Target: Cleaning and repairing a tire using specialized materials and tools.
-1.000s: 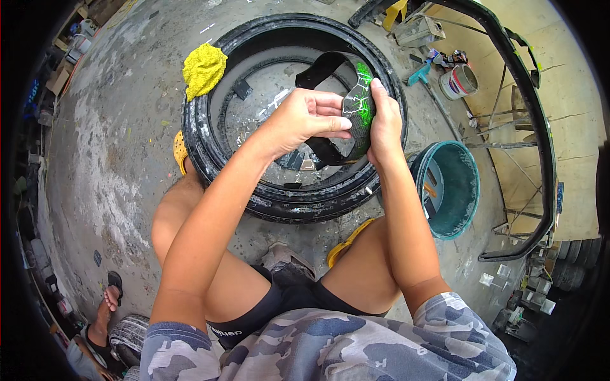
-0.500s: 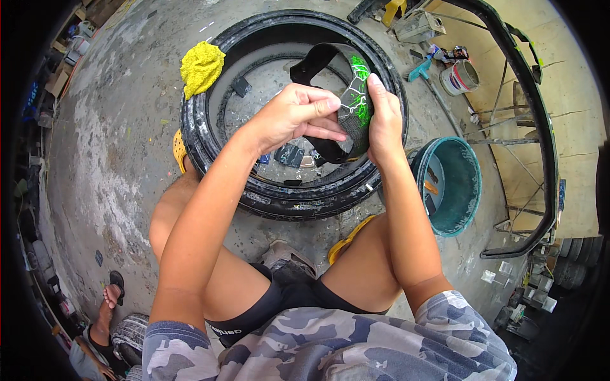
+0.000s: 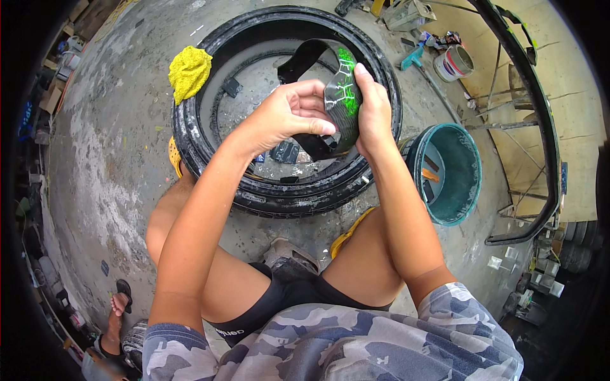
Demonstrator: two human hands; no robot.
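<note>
Both my hands hold a black rubber inner tube (image 3: 330, 108), folded into a loop above a tyre. My left hand (image 3: 289, 114) grips the tube's near side, thumb and fingers curled over it. My right hand (image 3: 373, 105) cups the right side, fingers along the stretch marked with bright green lines. Below the hands a large black tyre (image 3: 210, 159) lies flat on the concrete floor. Small black rubber scraps (image 3: 283, 152) lie inside its ring.
A yellow rag (image 3: 189, 71) rests on the tyre's left rim. A teal bucket (image 3: 457, 197) stands at my right knee, a small paint tin (image 3: 454, 61) beyond it. A curved metal frame (image 3: 540, 114) runs along the right. Another person's sandalled foot (image 3: 119, 298) is at lower left.
Both hands have lifted the tube slightly and turned it, bringing the green-marked part up between the fingers. The tyre and bucket have not moved.
</note>
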